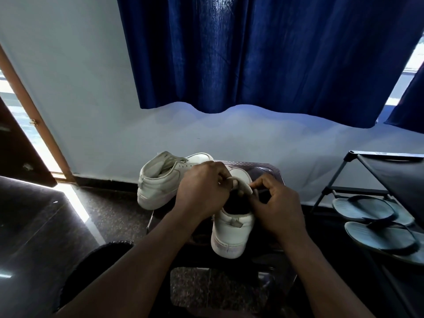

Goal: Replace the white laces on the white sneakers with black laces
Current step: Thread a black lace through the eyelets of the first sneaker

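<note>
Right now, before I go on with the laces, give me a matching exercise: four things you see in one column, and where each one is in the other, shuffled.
1 white lace
2 far sneaker
3 flip-flops
4 curtain

A on the rack at right
B hanging over the wall
C pinched by the left hand and the right hand, above the near sneaker
D far left corner of the table

Pairs: 1-C, 2-D, 3-A, 4-B

Blue curtain (263, 53); flip-flops (378, 237) on blk rack (394, 177).

Second sneaker (160, 180) crowds left; rack (390, 175) (sandals (367, 210) on it) flanks right.
</note>
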